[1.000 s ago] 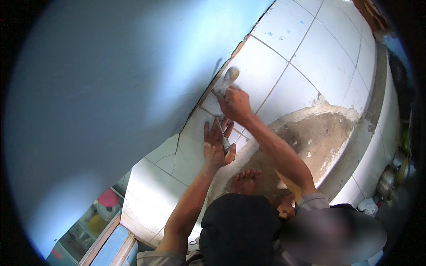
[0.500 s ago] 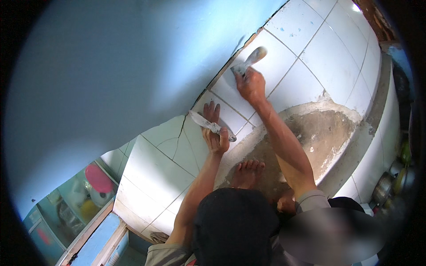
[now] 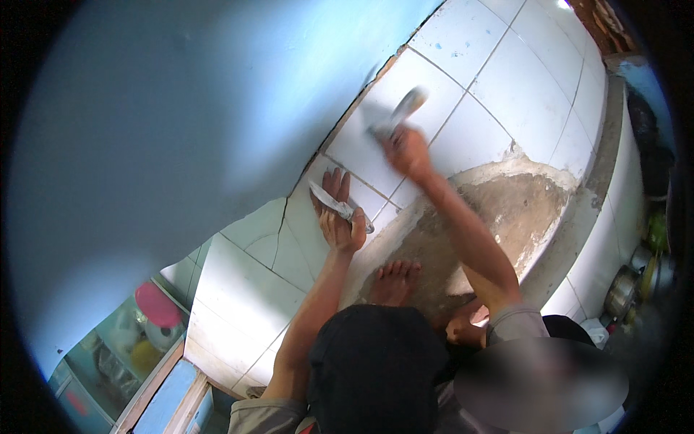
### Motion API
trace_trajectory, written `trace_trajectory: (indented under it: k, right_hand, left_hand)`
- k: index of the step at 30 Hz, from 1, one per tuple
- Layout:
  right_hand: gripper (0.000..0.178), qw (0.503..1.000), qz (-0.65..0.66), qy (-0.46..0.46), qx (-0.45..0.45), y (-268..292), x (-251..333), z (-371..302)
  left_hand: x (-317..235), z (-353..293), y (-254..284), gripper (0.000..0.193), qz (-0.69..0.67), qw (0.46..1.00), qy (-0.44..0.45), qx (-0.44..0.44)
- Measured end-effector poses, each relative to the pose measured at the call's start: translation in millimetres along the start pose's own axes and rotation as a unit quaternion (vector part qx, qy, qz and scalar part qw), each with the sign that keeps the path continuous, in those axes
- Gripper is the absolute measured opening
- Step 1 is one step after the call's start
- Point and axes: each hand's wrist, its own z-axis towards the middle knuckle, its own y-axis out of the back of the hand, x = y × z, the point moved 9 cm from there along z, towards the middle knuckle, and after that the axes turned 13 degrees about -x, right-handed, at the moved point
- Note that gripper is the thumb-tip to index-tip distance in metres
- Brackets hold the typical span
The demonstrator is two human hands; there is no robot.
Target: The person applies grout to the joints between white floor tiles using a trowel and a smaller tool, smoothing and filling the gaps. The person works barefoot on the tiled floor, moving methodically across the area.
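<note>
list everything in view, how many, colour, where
wall: one, blue, left
hollow: one, brown-grey, centre-right
tiles: many, white, around hollow
pots: several, metallic, far right
pink item: one, pink, lower left
yellow item: one, yellow, lower left
black shapes: two, black, bottom
scraper: one, grey, in right hand
narrow blade: one, pale, in left hand
sleeves: two, beige-grey, bottom
foot: one, bare, in hollow
left hand: one, bare, on tiles
right hand: one, bare, over tiles
</note>
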Motion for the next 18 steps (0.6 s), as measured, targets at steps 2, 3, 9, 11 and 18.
trace_trajectory:
  k: [2, 3, 9, 11, 18]
  right_hand:
    - [0.027, 0.994, 0.052, 0.094, 0.024, 3, 52, -36]
    - [0.025, 0.995, 0.024, 0.095, 0.034, 4, 53, -35]
    - [0.019, 0.994, 0.059, -0.074, -0.059, 44, -23, 18]
    - [0.019, 0.996, 0.031, -0.078, -0.011, 12, -9, -15]
    - [0.015, 0.984, 0.128, -0.075, -0.096, 44, -42, -16]
  left_hand:
    - [3, -2, 4, 0.065, 0.002, 1.000, -0.001, -0.005]
    - [5, -3, 6, 0.066, 0.001, 1.000, 0.001, -0.004]
    - [3, -3, -3, 0.068, 0.001, 1.000, 0.003, 0.008]
    - [4, 2, -5, 0.068, -0.005, 1.000, -0.003, 0.003]
    - [1, -4, -6, 0.067, 0.000, 1.000, -0.002, 0.021]
